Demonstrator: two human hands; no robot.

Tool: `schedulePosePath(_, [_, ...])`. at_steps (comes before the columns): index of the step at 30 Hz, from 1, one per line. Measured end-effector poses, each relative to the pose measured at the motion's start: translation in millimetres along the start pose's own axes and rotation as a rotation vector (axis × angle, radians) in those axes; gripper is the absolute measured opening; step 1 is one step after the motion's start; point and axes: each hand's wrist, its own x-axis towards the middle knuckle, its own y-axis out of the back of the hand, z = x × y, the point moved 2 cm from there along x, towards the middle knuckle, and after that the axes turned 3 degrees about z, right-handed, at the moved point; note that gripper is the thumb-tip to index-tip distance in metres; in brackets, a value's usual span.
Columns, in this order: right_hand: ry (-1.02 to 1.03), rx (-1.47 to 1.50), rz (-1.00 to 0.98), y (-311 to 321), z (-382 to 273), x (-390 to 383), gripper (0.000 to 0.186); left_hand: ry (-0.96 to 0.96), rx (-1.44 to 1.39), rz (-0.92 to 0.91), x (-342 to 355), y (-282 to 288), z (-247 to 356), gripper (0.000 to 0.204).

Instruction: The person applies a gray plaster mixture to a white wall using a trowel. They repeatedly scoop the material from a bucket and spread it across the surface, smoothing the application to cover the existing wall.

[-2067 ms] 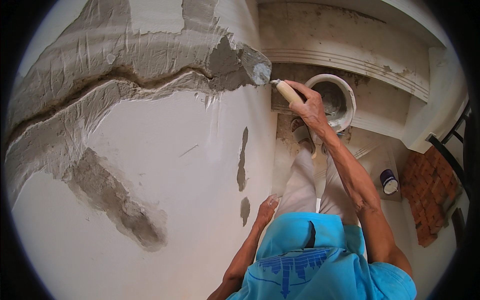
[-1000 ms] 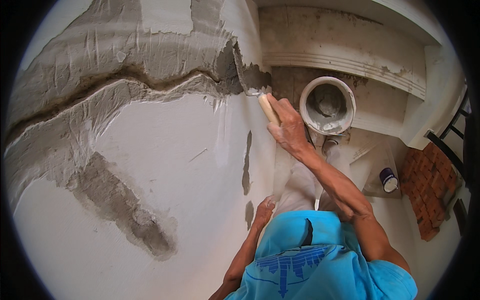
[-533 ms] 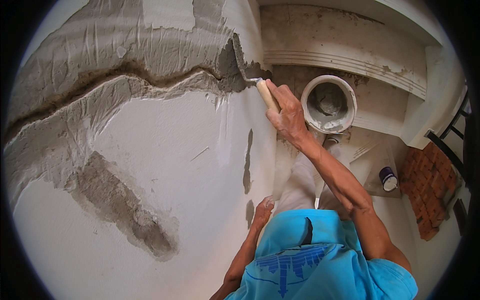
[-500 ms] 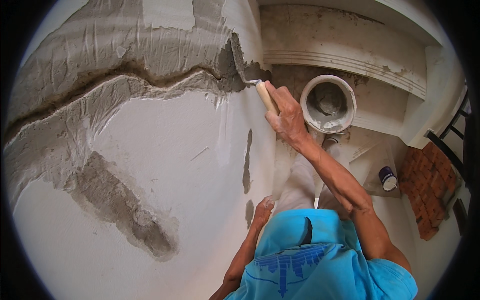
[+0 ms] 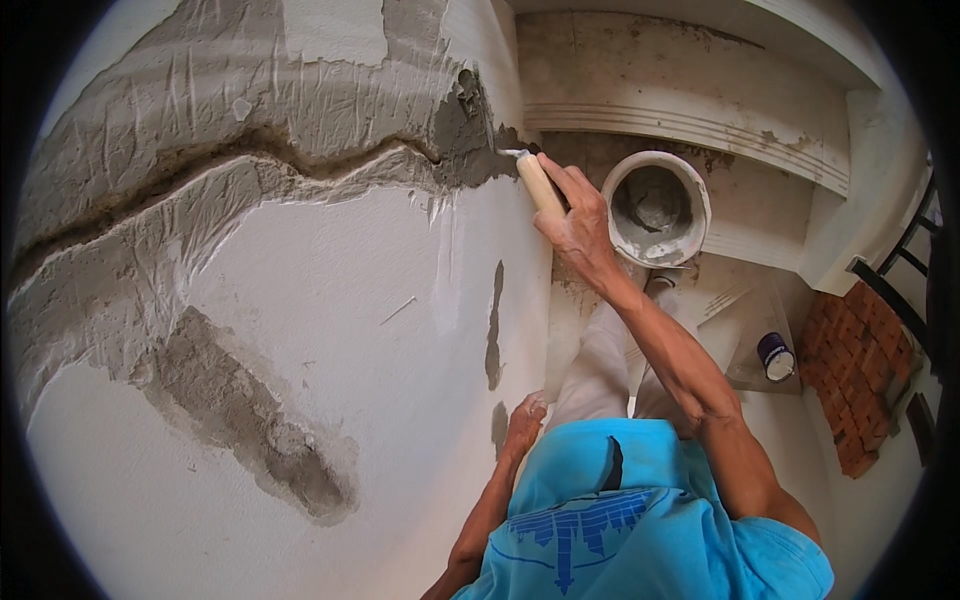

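Note:
My right hand (image 5: 582, 225) is wrapped round the pale wooden handle of a trowel (image 5: 540, 185). The trowel's thin metal blade is seen nearly edge-on against a dark, wet mortar patch (image 5: 462, 140) at the right end of a long crack (image 5: 200, 172) in the wall. Beside the lower wall, near my leg, my left hand (image 5: 524, 425) hangs with its fingers curled in; what they hold, if anything, is hidden. To the right of my right hand stands a round bucket (image 5: 612, 225) with grey mortar (image 5: 655, 205) inside.
Steps (image 5: 690, 118) rise beyond the bucket. A small dark can (image 5: 775, 357) with a white top stands on the floor at right, near stacked red bricks (image 5: 855, 385) and a black metal frame (image 5: 905, 310). A rough grey strip (image 5: 245, 410) crosses the lower-left wall.
The trowel's blade has turned from showing its narrow face to nearly edge-on, and my right hand has shifted slightly down. My left hand stays put.

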Motion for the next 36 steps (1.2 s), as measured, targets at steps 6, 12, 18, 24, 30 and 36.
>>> schedulePosePath(6, [0.052,-0.076,0.035,-20,-18,-3,0.068,0.01,0.009,-0.005,-3,1,1,0.057])
schedulePosePath(12, [0.067,-0.102,0.02,-15,-24,-33,0.07,-0.028,-0.01,-0.005,0,2,4,0.057])
schedulePosePath(18, [0.121,-0.048,0.056,-2,-12,-20,0.071,-0.014,-0.015,0.003,7,4,-4,0.058])
schedulePosePath(24, [0.093,-0.034,-0.001,-11,-11,-12,0.071,0.009,-0.035,0.005,5,5,-7,0.058])
schedulePosePath(30, [0.084,0.087,-0.025,8,-13,-39,0.071,-0.029,-0.055,-0.015,2,6,-6,0.057])
schedulePosePath(36, [-0.023,0.008,0.03,-1,16,-26,0.067,0.0,-0.064,0.007,8,6,-12,0.056])
